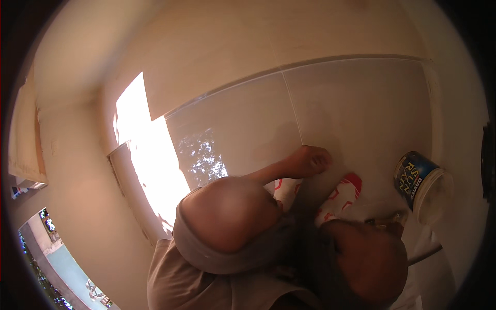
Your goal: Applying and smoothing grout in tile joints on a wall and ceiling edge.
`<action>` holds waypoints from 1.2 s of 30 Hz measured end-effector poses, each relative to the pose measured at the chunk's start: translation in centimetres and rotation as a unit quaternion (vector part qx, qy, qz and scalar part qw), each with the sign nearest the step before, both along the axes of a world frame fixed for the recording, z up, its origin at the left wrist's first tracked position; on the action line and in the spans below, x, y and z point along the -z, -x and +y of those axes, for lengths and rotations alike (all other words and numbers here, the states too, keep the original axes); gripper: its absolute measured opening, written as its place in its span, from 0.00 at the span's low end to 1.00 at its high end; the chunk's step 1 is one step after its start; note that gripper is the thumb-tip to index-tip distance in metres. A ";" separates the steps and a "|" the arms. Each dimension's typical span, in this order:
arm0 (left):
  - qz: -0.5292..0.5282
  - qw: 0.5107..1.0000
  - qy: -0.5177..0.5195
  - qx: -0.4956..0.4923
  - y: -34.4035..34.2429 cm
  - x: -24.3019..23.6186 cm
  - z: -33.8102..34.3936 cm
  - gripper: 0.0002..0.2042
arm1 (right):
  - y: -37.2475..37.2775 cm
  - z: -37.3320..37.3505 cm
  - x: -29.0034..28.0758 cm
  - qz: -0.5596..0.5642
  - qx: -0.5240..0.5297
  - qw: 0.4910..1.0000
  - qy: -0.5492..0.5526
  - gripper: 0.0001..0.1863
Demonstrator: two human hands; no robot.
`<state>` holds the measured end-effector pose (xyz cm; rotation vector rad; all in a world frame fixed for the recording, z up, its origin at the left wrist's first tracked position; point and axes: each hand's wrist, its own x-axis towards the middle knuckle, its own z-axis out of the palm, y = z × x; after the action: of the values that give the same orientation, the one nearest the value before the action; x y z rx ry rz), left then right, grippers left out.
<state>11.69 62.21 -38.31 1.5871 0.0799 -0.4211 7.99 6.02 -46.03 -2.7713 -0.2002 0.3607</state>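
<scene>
Pail: right side, beyond the right hand; likely stiff, smooth, weight uncertain; best gripped at rim.
Contents: mouth uncovered; fill cannot be told.
Left hand: fingers curled, over floor; grasp cannot be told.
Right hand: partly behind knee; grip cannot be told.

Footwear, possibly socks: white ground, red angular outlines, one toe solid red. Plain greyish shorts, wide rounded hem around a bare knee. Looser brown-grey cloth beside, creased. Left hand and forearm bare. Other leg's cloth dark, detail lost in shadow.
</scene>
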 end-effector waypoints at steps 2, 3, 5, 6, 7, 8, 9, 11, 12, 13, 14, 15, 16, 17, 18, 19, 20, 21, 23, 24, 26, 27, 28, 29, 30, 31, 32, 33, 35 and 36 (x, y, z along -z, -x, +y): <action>0.012 1.000 -0.007 0.001 -0.1 0.0 0.3 0.07 | -0.3 0.7 -0.9 -0.007 -0.052 0.997 0.055 0.21; 0.010 1.000 -0.005 0.000 0.0 -0.1 0.4 0.08 | -0.5 1.0 -1.3 -0.010 -0.078 0.994 0.082 0.21; 0.007 1.000 0.002 0.002 -0.1 0.0 0.2 0.08 | -0.8 1.3 -2.2 -0.013 -0.131 0.982 0.139 0.22; 0.004 1.000 0.006 0.006 -0.1 0.1 0.2 0.08 | -1.0 1.6 -2.5 -0.013 -0.158 0.973 0.165 0.22; 0.002 1.000 0.009 0.010 -0.1 0.1 0.2 0.08 | -1.1 1.9 -2.8 -0.012 -0.185 0.964 0.191 0.23; 0.003 1.000 0.010 0.013 -0.1 0.2 0.2 0.08 | -1.2 2.2 -3.0 -0.010 -0.212 0.953 0.215 0.23; 0.005 1.000 0.008 0.010 -0.2 0.2 0.3 0.08 | -1.1 2.5 -3.4 -0.008 -0.235 0.941 0.242 0.24; 0.001 1.000 0.009 0.011 -0.5 0.4 0.1 0.08 | -2.3 3.1 -4.3 -0.009 -0.282 0.913 0.294 0.25; -0.008 1.000 0.007 0.003 -0.5 0.5 0.0 0.08 | -2.1 3.7 -4.6 -0.008 -0.306 0.897 0.319 0.25; -0.016 1.000 0.005 -0.005 -0.5 0.7 -0.1 0.08 | -2.7 4.1 -4.9 -0.007 -0.302 0.897 0.321 0.25; -0.022 1.000 0.011 0.000 -0.8 0.3 -0.3 0.08 | -3.5 4.5 -6.2 0.020 -0.284 0.898 0.336 0.24; 0.026 1.000 0.008 0.001 -0.9 -0.5 0.1 0.09 | -4.2 5.2 -6.9 0.048 -0.269 0.899 0.342 0.23; 0.077 0.997 -0.002 -0.001 -0.8 -1.3 1.0 0.10 | -4.8 6.1 -6.9 0.077 -0.258 0.901 0.341 0.22; 0.079 0.997 -0.003 0.001 -0.9 -1.4 1.7 0.10 | -5.3 6.5 -7.1 0.107 -0.246 0.899 0.345 0.20; -0.009 0.995 -0.100 -0.002 -1.3 -1.4 2.6 0.12 | -5.8 6.8 -7.4 0.138 -0.233 0.897 0.350 0.19; -0.099 0.976 -0.192 -0.005 -2.0 -1.5 3.7 0.14 | -6.1 6.9 -7.9 0.167 -0.218 0.893 0.356 0.18; -0.146 0.935 -0.323 -0.029 -3.0 -1.8 5.6 0.16 | -6.3 7.0 -8.4 0.197 -0.205 0.890 0.358 0.17; -0.189 0.870 -0.452 -0.052 -4.2 -2.6 8.4 0.18 | -6.3 7.4 -8.6 0.227 -0.194 0.886 0.353 0.16; -0.165 0.811 -0.548 -0.121 -5.9 -2.1 14.4 0.25 | -6.4 8.1 -9.2 0.153 -0.222 0.915 0.299 0.16; -0.163 0.810 -0.552 -0.119 -6.1 -0.9 16.4 0.25 | -6.8 10.0 -10.2 0.128 -0.220 0.925 0.283 0.14; -0.112 0.733 -0.664 -0.098 -6.6 1.0 19.0 0.30 | -7.4 13.4 -11.6 0.101 -0.215 0.934 0.266 0.13; -0.113 0.729 -0.668 -0.097 -6.2 1.0 19.4 0.30 | -7.5 15.0 -12.0 0.061 -0.221 0.949 0.214 0.12; -0.132 0.743 -0.655 -0.018 -6.1 0.8 18.6 0.32 | -7.8 16.2 -12.8 0.023 -0.225 0.959 0.170 0.11; -0.150 0.752 -0.638 0.068 -6.3 0.9 17.8 0.34 | -7.8 17.0 -13.2 0.028 -0.220 0.960 0.172 0.11; -0.160 0.764 -0.625 0.024 -7.0 0.9 17.3 0.35 | -7.9 17.9 -13.6 0.018 -0.197 0.976 0.084 0.10; -0.162 0.765 -0.623 0.028 -7.0 1.0 17.5 0.35 | -7.9 19.1 -14.6 0.005 -0.175 0.985 -0.006 0.11; -0.146 0.769 -0.622 0.014 -7.3 1.2 17.5 0.35 | -8.1 20.1 -16.2 0.049 -0.151 0.987 -0.024 0.10; -0.136 0.775 -0.618 -0.001 -8.1 1.4 17.0 0.36 | -8.5 21.4 -17.0 0.045 -0.141 0.989 -0.018 0.10; -0.168 0.766 -0.620 0.028 -7.6 0.2 16.4 0.37 | -10.0 24.7 -15.4 -0.071 -0.121 0.948 -0.285 0.13; -0.188 0.817 -0.545 0.018 -8.6 0.6 15.8 0.37 | -11.1 25.7 -17.4 -0.026 -0.098 0.956 -0.275 0.16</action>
<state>20.31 78.06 -38.86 2.7907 -0.0261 -0.0380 19.08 31.74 -28.62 -2.2160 -0.5077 0.2341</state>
